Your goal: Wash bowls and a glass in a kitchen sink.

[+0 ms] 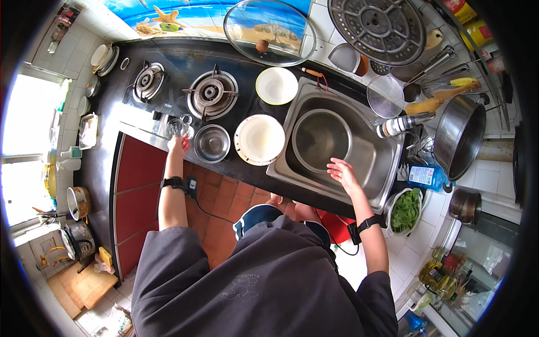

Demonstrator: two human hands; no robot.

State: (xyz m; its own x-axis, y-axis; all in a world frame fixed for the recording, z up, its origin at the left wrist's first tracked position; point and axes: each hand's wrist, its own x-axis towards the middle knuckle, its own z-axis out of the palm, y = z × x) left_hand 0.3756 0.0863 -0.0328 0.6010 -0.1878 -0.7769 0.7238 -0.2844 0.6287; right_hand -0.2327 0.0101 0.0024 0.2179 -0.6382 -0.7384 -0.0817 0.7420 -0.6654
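My left hand [179, 144] touches the near side of some clear glassware [176, 127] by the stove knobs; whether the fingers grip it is unclear. My right hand [343, 172] hangs over the near rim of the stainless steel sink [370, 168], fingers spread, holding nothing. A round metal basin [322, 137] with what looks like water sits in the sink. Between my hands stand a steel bowl [212, 143], a large white bowl [260, 140] and, behind it, a white bowl with a green-yellow rim [276, 86].
Two gas burners [212, 93] lie behind and left of the bowls. A glass lid [269, 33] leans at the back wall. Right of the sink are a blue bottle [423, 175] and a bowl of leafy greens [405, 212]. A strainer [385, 97] and utensils hang behind the sink.
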